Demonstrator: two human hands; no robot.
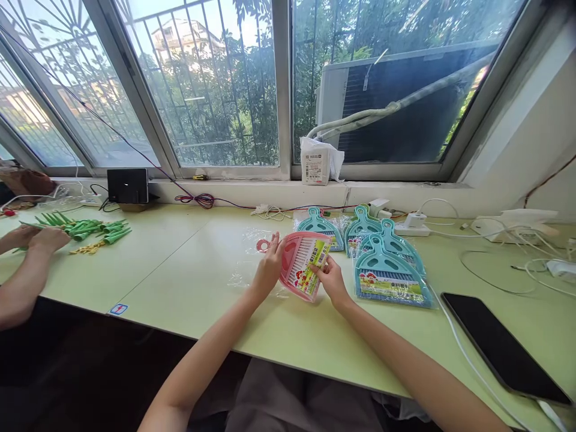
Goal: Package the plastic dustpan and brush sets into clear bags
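Observation:
A pink dustpan and brush set with a yellow-green label is held tilted above the table, its ring handle pointing left. My left hand grips it on the left, near the handle. On the right, my right hand pinches its labelled edge, with the thumb over the label. Clear plastic wrap lies on the table to the left of the set. Several teal dustpan sets in clear bags sit to the right of my right hand, some overlapping.
A black phone and white cables lie at the right. At the left, another person's hands work beside green items. A small black screen and a white box stand near the windows.

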